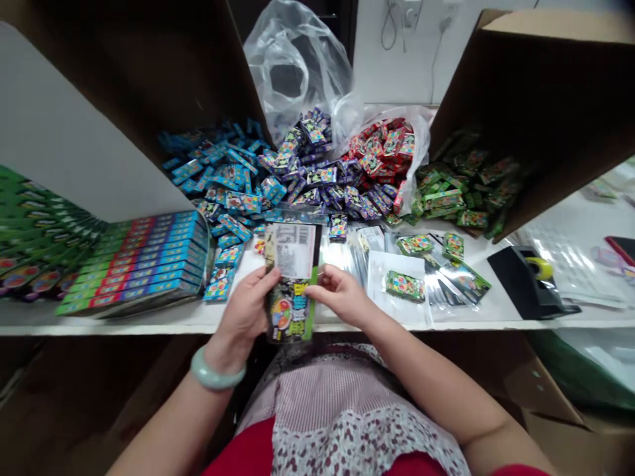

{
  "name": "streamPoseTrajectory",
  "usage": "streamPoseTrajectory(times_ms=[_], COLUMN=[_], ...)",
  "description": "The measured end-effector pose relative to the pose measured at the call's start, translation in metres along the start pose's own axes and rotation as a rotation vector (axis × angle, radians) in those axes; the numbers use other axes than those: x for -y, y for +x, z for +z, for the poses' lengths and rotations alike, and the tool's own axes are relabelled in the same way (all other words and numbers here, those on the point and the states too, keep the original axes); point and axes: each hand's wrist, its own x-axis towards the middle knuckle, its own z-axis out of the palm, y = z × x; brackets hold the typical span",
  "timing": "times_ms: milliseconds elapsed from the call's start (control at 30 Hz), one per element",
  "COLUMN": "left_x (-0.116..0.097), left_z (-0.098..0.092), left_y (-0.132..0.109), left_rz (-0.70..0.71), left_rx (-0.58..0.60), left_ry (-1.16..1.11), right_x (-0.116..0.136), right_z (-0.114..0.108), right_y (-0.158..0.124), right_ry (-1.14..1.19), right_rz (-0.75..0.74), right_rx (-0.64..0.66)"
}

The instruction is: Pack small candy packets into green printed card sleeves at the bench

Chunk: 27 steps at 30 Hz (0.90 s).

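A flat printed packet (292, 284) with a white back panel, a barcode and a colourful lower part is upright over the table's front edge. My left hand (251, 301) is closed on its left side, thumb across the front. On the right side, my right hand (342, 294) pinches the packet's edge between thumb and fingers. Just behind the packet stands a small purple box (338, 226). To the right of my right hand, a green box (405, 285) lies on a clear sleeve with white paper.
Heaps of small blue boxes (228, 175), purple boxes (322, 175), red boxes (384, 152) and green boxes (441, 192) line the back. Finished-looking packs (143, 261) stand in a row at left. A tape dispenser (533, 281) is at right. Tall cartons (560, 99) flank the heaps.
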Motion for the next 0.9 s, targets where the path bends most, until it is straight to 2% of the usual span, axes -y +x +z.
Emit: streamPoseTrajectory(times_ms=[67,133,200,300,367,467,533,600,767,900], left_x=[0.009,0.019,0.028,0.04,0.045,0.047,0.048,0.049,0.046,0.026], left_z=[0.004,0.003,0.001,-0.002,-0.002,-0.003,-0.004,-0.004,-0.002,0.008], left_y=[0.001,-0.002,-0.009,-0.017,-0.019,-0.021,-0.023,-0.026,-0.021,-0.003], left_rz=[-0.028,-0.021,-0.056,-0.154,-0.172,-0.117,-0.047,-0.018,-0.15,0.036], left_rx=[0.056,0.105,0.132,0.153,0.181,0.194,0.135,0.088,0.245,0.087], left_ry=[-0.059,-0.028,-0.032,-0.176,-0.227,-0.106,0.01,0.014,-0.172,-0.181], right_x=[0.001,0.001,0.001,-0.002,-0.003,-0.006,-0.008,-0.01,-0.015,-0.018], right_z=[-0.008,-0.016,-0.022,-0.023,-0.021,-0.019,-0.018,-0.018,-0.017,-0.012], right_y=[-0.001,-0.005,-0.009,-0.014,-0.015,-0.018,-0.022,-0.027,-0.038,-0.049], right_ry=[-0.033,-0.056,-0.084,-0.097,-0.07,-0.042,-0.042,-0.058,-0.055,-0.07], right_rz=[-0.018,-0.009,0.034,0.114,0.114,0.087,0.112,0.152,0.192,0.212], right_rx=[-0.118,-0.181,-0.158,-0.098,-0.135,-0.204,-0.165,-0.106,-0.096,0.035])
